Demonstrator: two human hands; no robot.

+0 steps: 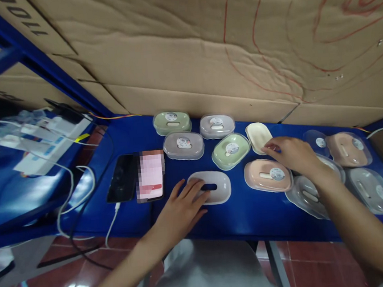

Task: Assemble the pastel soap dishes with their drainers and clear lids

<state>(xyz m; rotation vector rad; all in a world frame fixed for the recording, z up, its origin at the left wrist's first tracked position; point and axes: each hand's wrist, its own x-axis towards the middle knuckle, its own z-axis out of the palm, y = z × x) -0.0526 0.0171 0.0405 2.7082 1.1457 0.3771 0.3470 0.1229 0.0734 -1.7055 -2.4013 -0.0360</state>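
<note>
My left hand (190, 202) lies with fingers spread over the left part of a pale grey oval lid (221, 187), which has a dark slot in its middle. My right hand (284, 151) is at the lower right edge of a small cream dish (258, 136). Its thumb and fingertips are drawn together there; what they pinch is hidden. Just below that hand sits a peach oval box (263, 179) with a clear cover, a round label and a cream insert. A green oval box (231, 151) stands left of the cream dish.
Two grey boxes (183, 145) (217, 125) and another green box (171, 122) stand at the back. Several covered boxes, one peach (348, 148), crowd the right side. Two phones (122, 178) (150, 174) and a white cable (114, 221) lie left. Cardboard (178, 73) walls the back.
</note>
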